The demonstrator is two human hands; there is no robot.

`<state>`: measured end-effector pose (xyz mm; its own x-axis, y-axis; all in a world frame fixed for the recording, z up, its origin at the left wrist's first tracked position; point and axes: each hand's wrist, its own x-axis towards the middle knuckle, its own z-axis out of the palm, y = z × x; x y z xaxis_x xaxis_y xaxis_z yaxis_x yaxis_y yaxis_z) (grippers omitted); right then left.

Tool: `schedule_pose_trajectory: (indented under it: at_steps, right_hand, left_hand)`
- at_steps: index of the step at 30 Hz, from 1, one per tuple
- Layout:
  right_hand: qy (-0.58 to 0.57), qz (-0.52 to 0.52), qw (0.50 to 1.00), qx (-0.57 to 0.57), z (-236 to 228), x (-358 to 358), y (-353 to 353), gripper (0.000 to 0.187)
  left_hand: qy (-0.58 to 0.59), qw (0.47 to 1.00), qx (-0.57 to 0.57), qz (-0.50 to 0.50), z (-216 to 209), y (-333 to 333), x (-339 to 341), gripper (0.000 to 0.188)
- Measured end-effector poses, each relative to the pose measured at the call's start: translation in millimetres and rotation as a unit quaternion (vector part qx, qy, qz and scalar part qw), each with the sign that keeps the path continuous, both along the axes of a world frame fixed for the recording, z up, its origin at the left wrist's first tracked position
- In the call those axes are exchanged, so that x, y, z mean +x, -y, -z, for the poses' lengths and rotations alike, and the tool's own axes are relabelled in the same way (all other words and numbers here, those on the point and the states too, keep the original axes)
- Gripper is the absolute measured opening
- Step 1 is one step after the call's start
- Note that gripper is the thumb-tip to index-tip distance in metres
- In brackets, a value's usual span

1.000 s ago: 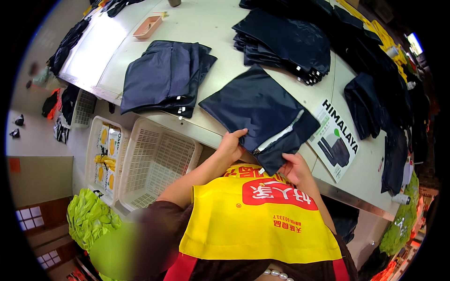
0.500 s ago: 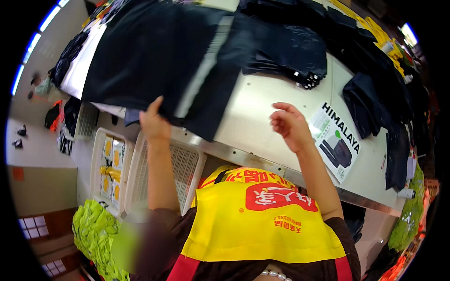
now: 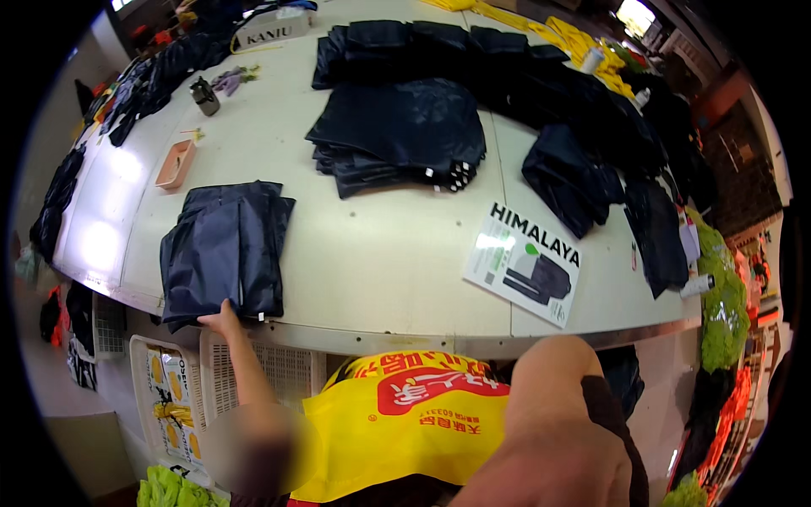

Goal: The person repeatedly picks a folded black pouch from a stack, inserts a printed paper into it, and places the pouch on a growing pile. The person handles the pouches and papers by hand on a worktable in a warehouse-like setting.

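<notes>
On the left part of the table lies a stack of folded dark navy garments (image 3: pixel 224 253), smooth and slightly glossy. My left hand (image 3: pixel 221 319) grips the near edge of this stack, thumb against the cloth and some fingers hidden. My right arm is bent sharply, with the elbow toward the table. My right hand (image 3: pixel 541 473) is close to the camera at the lower edge, and its fingers are out of sight. Farther off, a taller pile of dark garments (image 3: pixel 397 127) shows small white tags at its right corner.
A printed sheet picturing clothing (image 3: pixel 528 262) lies on the white table (image 3: pixel 389 270). Crumpled dark garments (image 3: pixel 570 177) are at the right. A pink tray (image 3: pixel 176 165) and a dark bottle (image 3: pixel 204 97) stand at the left. White plastic baskets (image 3: pixel 287 363) sit below the table edge.
The dark garment with a grey strip that hung spread from my left hand is no longer raised; folded garments lie there. My right hand has come back toward my head. The view has shifted.
</notes>
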<state>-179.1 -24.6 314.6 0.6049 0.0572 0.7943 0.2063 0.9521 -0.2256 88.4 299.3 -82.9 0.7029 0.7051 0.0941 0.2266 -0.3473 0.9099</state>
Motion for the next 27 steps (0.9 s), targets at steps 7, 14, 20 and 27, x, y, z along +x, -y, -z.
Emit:
schedule_pose_trajectory:
  at_steps: [7,14,20,27]
  right_hand:
    - [0.114,0.074,0.979,-0.153,19,2,47,0.044]
    - [0.051,0.053,0.982,-0.176,13,-4,79,0.055]
    - [-0.013,0.373,0.837,-0.401,55,-13,142,0.055]
    - [-0.321,0.43,0.08,-0.84,273,-95,279,0.074]
  left_hand:
    - [-0.025,0.994,0.022,-0.106,-2,42,47,0.09]
    - [-0.004,0.98,-0.002,-0.199,0,69,138,0.058]
    - [-0.02,0.961,0.085,-0.264,6,40,195,0.071]
    - [0.274,0.823,0.272,0.417,-128,314,118,0.042]
